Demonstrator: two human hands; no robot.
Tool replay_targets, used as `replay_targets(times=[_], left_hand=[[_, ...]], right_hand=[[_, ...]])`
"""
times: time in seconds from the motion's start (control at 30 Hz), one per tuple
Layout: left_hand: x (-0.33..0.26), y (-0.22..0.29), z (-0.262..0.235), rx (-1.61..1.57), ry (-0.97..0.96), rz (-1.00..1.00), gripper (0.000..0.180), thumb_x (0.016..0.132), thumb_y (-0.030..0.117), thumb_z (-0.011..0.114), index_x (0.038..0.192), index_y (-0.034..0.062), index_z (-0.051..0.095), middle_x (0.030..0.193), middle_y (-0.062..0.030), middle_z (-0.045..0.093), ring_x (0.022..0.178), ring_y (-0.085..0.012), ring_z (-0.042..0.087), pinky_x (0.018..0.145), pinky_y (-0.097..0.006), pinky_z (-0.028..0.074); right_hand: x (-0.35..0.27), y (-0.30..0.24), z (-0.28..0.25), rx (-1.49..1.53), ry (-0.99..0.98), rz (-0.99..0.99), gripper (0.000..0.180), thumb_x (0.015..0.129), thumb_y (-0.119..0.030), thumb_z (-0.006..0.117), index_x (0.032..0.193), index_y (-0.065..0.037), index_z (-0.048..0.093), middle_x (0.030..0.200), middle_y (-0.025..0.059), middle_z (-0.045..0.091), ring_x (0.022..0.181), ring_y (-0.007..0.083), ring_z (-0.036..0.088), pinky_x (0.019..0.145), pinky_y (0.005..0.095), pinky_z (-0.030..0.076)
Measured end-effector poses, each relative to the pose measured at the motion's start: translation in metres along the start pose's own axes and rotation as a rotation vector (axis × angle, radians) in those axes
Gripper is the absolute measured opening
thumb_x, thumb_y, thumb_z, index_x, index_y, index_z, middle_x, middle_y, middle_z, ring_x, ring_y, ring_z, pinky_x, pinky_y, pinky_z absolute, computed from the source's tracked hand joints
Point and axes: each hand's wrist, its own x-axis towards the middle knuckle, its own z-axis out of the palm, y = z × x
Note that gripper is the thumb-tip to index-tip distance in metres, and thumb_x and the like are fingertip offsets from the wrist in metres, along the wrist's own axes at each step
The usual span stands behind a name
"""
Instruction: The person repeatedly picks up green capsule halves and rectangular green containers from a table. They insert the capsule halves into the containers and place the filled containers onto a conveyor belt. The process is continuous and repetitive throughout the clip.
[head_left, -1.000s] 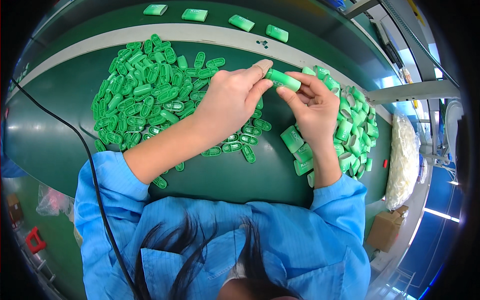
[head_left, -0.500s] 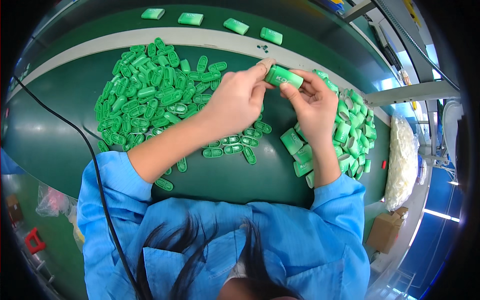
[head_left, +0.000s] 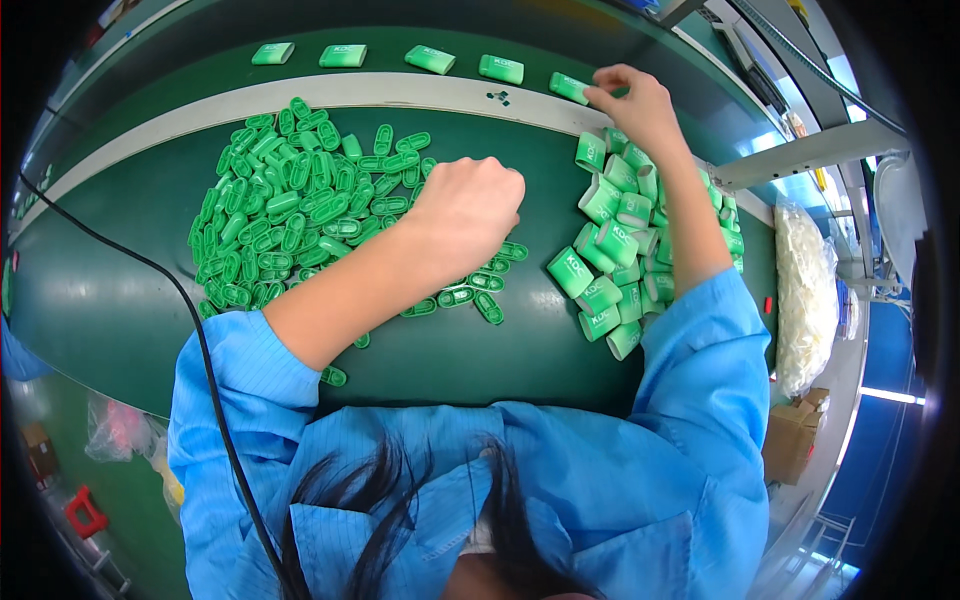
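Note:
My right hand (head_left: 632, 104) reaches over the pale ledge, its thumb and fingertips at the right end of a green printed shell (head_left: 569, 87). That shell lies on the dark green strip, at the right end of a spaced row of similar shells (head_left: 430, 59). My left hand (head_left: 470, 205) is curled closed, knuckles up, at the right side of a heap of small oval green caps (head_left: 300, 195). Its fingertips and anything in them are hidden. Below my right forearm lies a pile of hollow green shells (head_left: 600, 293), some with their open ends showing.
A pale curved ledge (head_left: 400, 92) divides the green table (head_left: 450, 365) from the far strip; small dark bits (head_left: 498, 98) lie on it. A metal arm (head_left: 815, 160) juts in at right above a bag of whitish pieces (head_left: 803, 300). A black cable (head_left: 205, 390) hangs across the left.
My right hand has carried the shell from between both hands to the far strip, up and right. My left hand has left the shell and dropped back toward the caps, closing.

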Motion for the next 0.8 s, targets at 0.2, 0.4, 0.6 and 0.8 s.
replay_targets(times=[0.2,0.4,0.6,0.8], left_hand=[[-0.003,-0.004,0.010,-0.004,0.100,0.042,0.023,0.074,0.005,0.060,0.095,-0.0001,0.063,0.085,-0.0191,0.060,0.076,-0.0365,0.062,0.069,-0.044,0.051],[0.000,-0.025,0.005,-0.880,0.124,-0.054,0.025,0.088,0.012,0.059,0.109,-0.0010,0.059,0.101,-0.0083,0.064,0.090,-0.0148,0.063,0.081,-0.028,0.051],[-0.001,-0.026,0.004,-1.442,0.165,-0.168,0.027,0.090,0.011,0.058,0.115,0.0005,0.056,0.101,-0.0074,0.064,0.094,-0.0132,0.061,0.085,-0.027,0.051],[-0.001,-0.029,0.006,-1.361,0.235,-0.161,0.028,0.089,0.011,0.059,0.115,-0.0008,0.056,0.098,-0.0077,0.065,0.090,-0.0118,0.061,0.081,-0.026,0.051]], right_hand=[[-0.081,-0.029,-0.028,-0.270,-0.456,-0.331,0.033,0.070,-0.013,0.070,0.100,-0.003,0.064,0.091,0.0082,0.065,0.075,0.0200,0.063,0.068,0.0321,0.049],[-0.079,-0.047,-0.044,0.026,-0.476,-0.123,0.027,0.078,-0.009,0.066,0.103,-0.001,0.060,0.092,0.0075,0.063,0.083,0.0162,0.064,0.072,0.0293,0.052],[-0.093,-0.059,-0.001,1.072,-0.359,0.180,0.027,0.085,-0.005,0.062,0.109,0.004,0.053,0.097,0.0115,0.064,0.083,0.0172,0.065,0.075,0.0258,0.053],[-0.095,-0.055,0.007,1.101,-0.298,0.205,0.026,0.085,-0.005,0.063,0.107,0.005,0.053,0.096,0.0133,0.065,0.080,0.0166,0.065,0.073,0.0255,0.054]])
